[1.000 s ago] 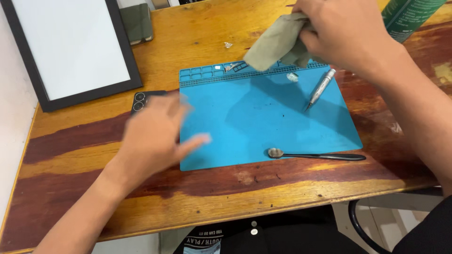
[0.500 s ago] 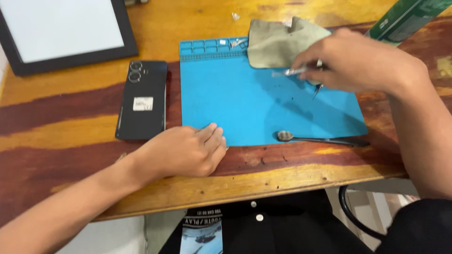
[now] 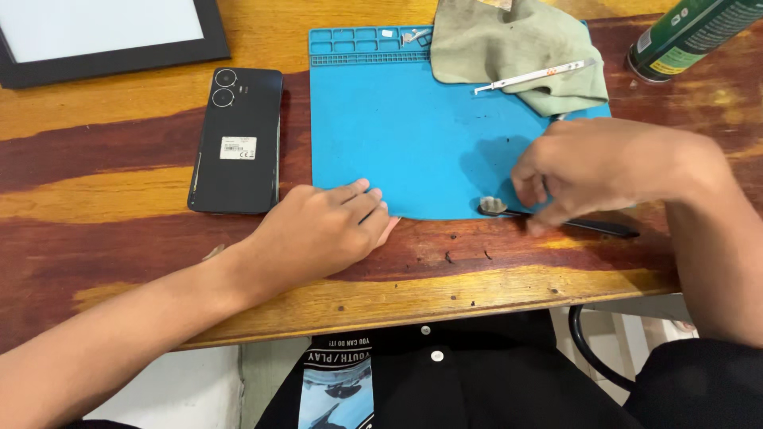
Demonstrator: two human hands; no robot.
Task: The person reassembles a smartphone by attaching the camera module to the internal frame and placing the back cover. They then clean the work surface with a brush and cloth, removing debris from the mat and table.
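Wooden worktop (image 3: 119, 171), streaked red and yellow, carries a blue silicone mat (image 3: 397, 135) at centre, with a white panel in a black frame (image 3: 103, 36) at the far left and a green spray can (image 3: 691, 36) at the far right. A grey-green cloth (image 3: 517, 48) lies on the mat's far edge with a slim metal pick (image 3: 532, 77) resting on it. A black phone (image 3: 237, 139) lies face down just left of the mat. The left hand (image 3: 322, 230) rests flat on the mat's near edge, fingers pressed together. The right hand (image 3: 596, 171) curls its fingers down onto a black-handled spudger (image 3: 556, 218) lying along the mat's near edge; whether they pinch it cannot be told. Advisable: grip the handle mid-length and keep the mat held steady.
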